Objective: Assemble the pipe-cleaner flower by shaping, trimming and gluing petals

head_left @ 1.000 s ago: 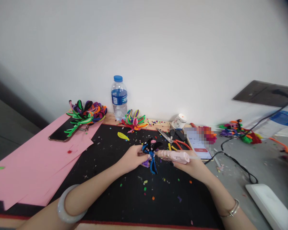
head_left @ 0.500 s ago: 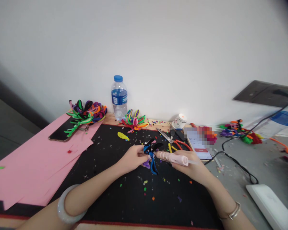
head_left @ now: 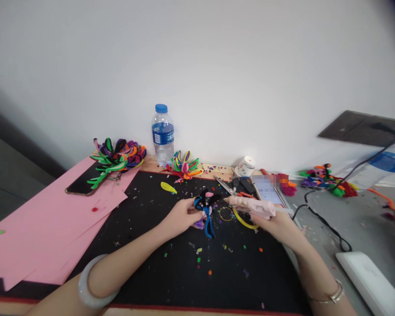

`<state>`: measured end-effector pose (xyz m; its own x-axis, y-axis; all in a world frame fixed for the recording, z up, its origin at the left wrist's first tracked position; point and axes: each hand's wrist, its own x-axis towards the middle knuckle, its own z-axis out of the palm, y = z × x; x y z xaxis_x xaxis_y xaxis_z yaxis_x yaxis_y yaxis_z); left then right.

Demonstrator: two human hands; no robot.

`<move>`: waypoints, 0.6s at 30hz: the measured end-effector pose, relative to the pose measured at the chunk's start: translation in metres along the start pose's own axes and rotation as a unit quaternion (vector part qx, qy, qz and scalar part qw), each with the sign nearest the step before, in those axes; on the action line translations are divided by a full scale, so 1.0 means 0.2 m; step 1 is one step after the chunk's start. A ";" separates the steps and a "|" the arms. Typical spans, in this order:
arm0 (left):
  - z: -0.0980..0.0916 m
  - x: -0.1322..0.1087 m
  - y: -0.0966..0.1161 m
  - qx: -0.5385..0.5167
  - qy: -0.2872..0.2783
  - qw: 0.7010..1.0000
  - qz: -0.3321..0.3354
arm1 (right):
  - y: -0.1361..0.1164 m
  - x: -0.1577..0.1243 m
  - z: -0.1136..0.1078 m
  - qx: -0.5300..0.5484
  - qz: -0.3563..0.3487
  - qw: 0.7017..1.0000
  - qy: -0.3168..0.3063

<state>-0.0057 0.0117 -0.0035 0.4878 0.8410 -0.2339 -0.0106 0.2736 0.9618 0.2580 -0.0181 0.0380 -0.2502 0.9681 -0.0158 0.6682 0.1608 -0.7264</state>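
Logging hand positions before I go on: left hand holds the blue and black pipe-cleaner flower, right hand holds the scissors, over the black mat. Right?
Not quite. In the head view the right hand holds the pink glue gun, not the scissors, which lie untouched on the black mat behind it. The left hand does hold the blue and black pipe-cleaner flower.

The left hand point(head_left: 181, 216) pinches a small pipe-cleaner flower point(head_left: 206, 210) with blue and black loops, above the middle of the black mat point(head_left: 171, 272). The right hand point(head_left: 276, 221) grips a pink glue gun point(head_left: 253, 206), its tip pointing toward the flower but apart from it. A yellow loop point(head_left: 243, 220) lies just under the gun. Near the far edge of the mat stand a water bottle point(head_left: 163, 134) and a multicolour flower point(head_left: 184, 166). Scissors point(head_left: 228, 188) lie beside a phone point(head_left: 270, 195). Pink paper point(head_left: 36, 228) covers the left edge, with a dark phone point(head_left: 82, 184) on it.
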 end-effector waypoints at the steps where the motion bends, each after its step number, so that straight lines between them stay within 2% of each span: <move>1: 0.00 0.00 0.00 0.001 0.001 1.000 -0.001 | 0.02 -0.01 -0.02 0.018 0.042 0.999 0.009; 4: -0.01 -0.01 0.01 -0.001 0.012 1.000 -0.009 | 0.08 -0.06 -0.10 0.126 0.133 0.982 0.049; 11: 0.00 -0.02 0.04 0.001 0.020 1.000 -0.022 | 0.23 -0.23 -0.32 0.324 0.238 0.901 0.162; 13: 0.00 -0.02 0.04 0.005 0.021 1.000 -0.023 | 0.26 -0.27 -0.38 0.364 0.225 0.879 0.209; 18: -0.01 -0.02 0.03 0.008 0.021 0.999 -0.022 | 0.28 -0.35 -0.46 0.407 0.111 0.829 0.368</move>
<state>-0.0092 0.0114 0.0029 0.4501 0.8475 -0.2814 0.0249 0.3031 0.9526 0.3771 -0.0586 0.0611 0.5109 0.8597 -0.0047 -0.1273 0.0702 -0.9894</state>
